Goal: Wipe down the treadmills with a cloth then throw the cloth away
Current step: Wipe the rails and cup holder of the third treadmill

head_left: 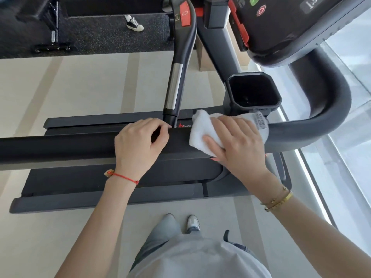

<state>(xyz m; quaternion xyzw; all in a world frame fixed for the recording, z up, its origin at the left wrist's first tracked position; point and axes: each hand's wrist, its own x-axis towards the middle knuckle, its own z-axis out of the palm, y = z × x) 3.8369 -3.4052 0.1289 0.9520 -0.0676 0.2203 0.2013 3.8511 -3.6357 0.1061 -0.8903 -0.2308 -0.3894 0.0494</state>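
Right hand wrapped over white cloth, fingers curled round it, pressing it onto black treadmill handrail. Left hand just left, gripping same rail. Cup holder beyond; console far right.

The pale striped floor carried the treadmill; the person's grey sneakers stood just beside its side rail.
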